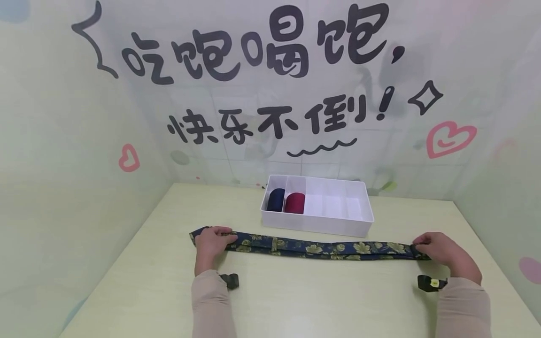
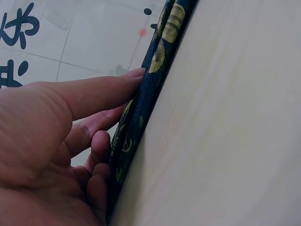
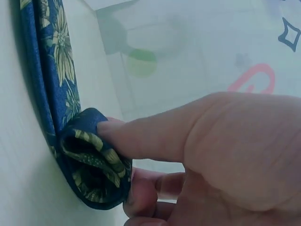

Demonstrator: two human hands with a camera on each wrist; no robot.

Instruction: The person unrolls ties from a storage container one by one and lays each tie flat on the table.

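Note:
A dark blue necktie (image 1: 313, 247) with yellow-green flowers lies folded lengthwise across the table. My left hand (image 1: 212, 241) rests on its left end, the thumb (image 2: 117, 92) and fingertips touching the cloth. At the other end my right hand (image 1: 441, 251) pinches a small rolled-up part of the tie (image 3: 96, 160) between thumb and fingers. The right wrist view shows the coil end-on, with the flat length running away from it. Some of the right fingertips are hidden behind the roll.
Behind the tie stands a white divided box (image 1: 317, 224). A rolled dark blue piece (image 1: 276, 200) and a rolled red piece (image 1: 295, 203) sit in separate compartments at its left. Printed sheets (image 1: 262, 159) enclose the table (image 1: 321, 300) at the back and sides.

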